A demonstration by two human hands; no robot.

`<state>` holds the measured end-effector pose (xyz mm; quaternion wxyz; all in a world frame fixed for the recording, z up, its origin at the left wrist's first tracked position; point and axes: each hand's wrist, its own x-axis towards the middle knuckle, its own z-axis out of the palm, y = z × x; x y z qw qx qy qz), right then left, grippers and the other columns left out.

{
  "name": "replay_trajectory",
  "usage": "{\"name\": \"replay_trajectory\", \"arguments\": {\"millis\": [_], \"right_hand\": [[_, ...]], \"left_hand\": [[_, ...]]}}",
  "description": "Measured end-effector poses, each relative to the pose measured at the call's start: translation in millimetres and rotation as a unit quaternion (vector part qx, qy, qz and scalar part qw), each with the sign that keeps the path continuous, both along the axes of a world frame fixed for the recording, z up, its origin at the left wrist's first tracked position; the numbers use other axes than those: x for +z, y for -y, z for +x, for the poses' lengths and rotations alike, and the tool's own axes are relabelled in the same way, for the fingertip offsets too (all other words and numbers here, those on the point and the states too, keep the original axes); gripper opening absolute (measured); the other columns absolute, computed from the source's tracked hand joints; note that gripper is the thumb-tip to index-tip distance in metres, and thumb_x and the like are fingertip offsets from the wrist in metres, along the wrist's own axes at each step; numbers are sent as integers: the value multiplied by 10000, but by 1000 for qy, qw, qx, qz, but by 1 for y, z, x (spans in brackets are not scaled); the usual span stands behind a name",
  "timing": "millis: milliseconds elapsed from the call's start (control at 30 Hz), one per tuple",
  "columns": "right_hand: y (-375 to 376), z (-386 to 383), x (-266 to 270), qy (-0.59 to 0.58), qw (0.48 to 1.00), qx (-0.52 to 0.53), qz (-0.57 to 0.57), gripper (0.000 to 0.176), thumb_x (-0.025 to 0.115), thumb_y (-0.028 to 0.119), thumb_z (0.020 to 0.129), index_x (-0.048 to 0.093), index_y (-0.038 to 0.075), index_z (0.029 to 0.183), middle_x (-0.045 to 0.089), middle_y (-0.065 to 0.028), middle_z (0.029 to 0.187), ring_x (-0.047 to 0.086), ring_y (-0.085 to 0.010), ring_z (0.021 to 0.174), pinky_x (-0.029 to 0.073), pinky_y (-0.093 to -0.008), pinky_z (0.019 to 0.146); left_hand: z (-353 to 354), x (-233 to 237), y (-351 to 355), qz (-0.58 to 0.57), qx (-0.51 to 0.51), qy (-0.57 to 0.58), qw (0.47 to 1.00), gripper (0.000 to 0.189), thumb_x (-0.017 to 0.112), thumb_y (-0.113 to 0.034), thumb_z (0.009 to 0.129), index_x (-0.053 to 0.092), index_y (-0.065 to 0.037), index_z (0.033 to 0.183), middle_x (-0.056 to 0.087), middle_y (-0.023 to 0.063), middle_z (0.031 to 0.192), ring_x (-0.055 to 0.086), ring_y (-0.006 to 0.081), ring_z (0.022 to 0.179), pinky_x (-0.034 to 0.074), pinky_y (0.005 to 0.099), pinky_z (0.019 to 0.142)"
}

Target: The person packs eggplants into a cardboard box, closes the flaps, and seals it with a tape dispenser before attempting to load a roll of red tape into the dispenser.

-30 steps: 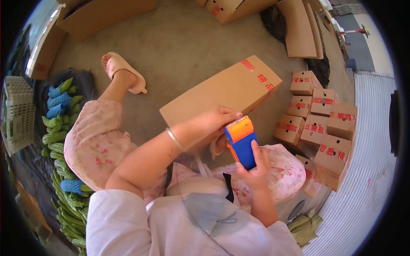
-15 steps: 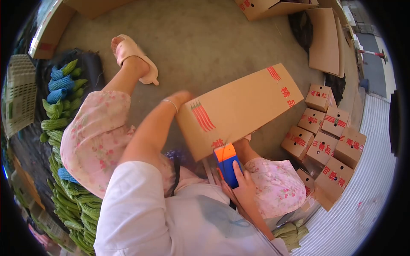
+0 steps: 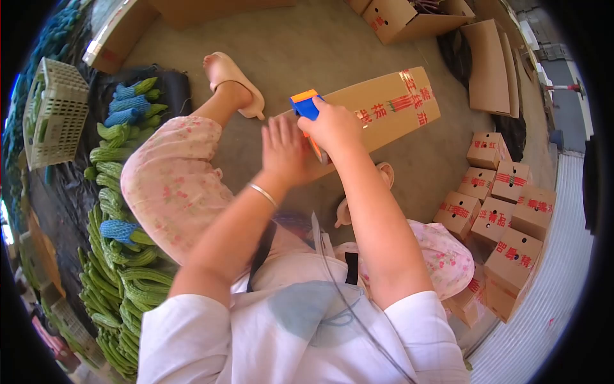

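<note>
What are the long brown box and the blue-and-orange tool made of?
The long brown box looks like matte cardboard: dull tan, red print. The blue-and-orange tool seems smooth, bright plastic, though the right hand covers most of it.

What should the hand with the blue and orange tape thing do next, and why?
Probably slide the tape dispenser along the long cardboard box toward its far end. The right hand grips it at the box's near end, while the left hand lies flat on the box, steadying it.
</note>
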<state>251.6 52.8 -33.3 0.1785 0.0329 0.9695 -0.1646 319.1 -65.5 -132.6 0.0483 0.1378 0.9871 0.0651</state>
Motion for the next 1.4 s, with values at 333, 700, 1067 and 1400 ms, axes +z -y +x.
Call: {"name": "replay_trajectory", "arguments": {"millis": [333,700,1067,1400], "right_hand": [[-52,140,-3,-115,992,-16,-47,679,708,394,730,525,162,1341,630,-188,824,655,-354,706,534,-430,610],[-53,112,-143,-7,1000,-20,-22,668,702,419,724,542,227,1344,621,-150,824,659,-344,710,542,-437,623],[-27,11,-130,242,956,-81,-147,457,649,461,760,696,115,1055,698,-172,933,676,-328,905,539,-425,774],[-257,-40,0,-66,694,-288,-657,684,584,335,842,393,8,1413,563,-117,1292,546,-204,1178,426,-349,1018]], "left_hand": [[-38,29,17,24,4,77,997,977,717,-472,680,330,46,1412,318,262,1463,318,419,1359,405,429,1036],[-217,-53,121,264,154,181,935,698,715,-312,771,452,-48,1361,494,230,1298,519,360,1192,437,387,1000],[-181,-34,97,339,132,97,927,698,734,-106,715,435,-47,1342,385,227,1352,441,377,1235,405,398,1043],[-32,37,23,277,7,-7,961,419,749,-69,659,617,-129,1052,486,148,1164,435,405,1148,423,469,971]]}}
